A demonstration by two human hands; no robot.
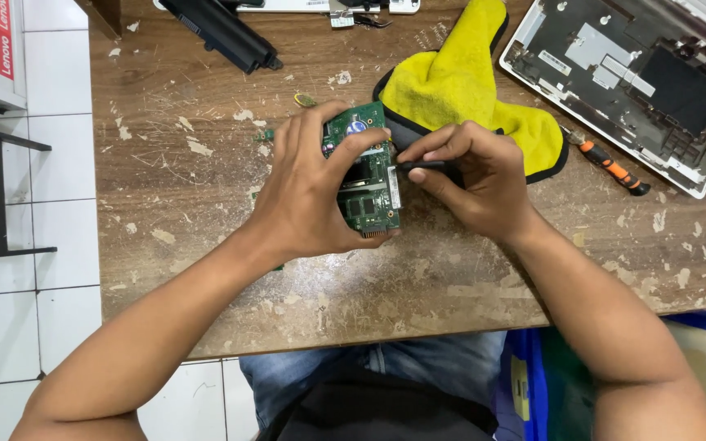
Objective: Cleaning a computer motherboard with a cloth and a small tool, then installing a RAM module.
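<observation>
here, seen from above, two bare hands are working over a scuffed wooden worktop [206,229]. the left hand [308,192] is gripping a green circuit board [372,189], its fingers curled over the board's top edge and its thumb lying across the face, holding the board tilted just above the worktop near the middle of the view. the right hand [471,180] is pinching a thin black tool [422,165] between thumb and fingertips, fingers closed tight around it; the tool's tip is touching the board's right edge.

just behind both hands a yellow cloth [459,77] with a dark border is lying crumpled on the worktop. to its right a screwdriver [610,167] with an orange and black handle is lying flat, and beyond that an opened laptop shell [623,73], white-edged with dark insides, is sitting at the top right corner. a long black battery [222,33] is lying at the top, left of the cloth. white floor tiles [51,163] are showing at the left, and the person's jeans [386,367] are showing below the worktop's near edge.
</observation>
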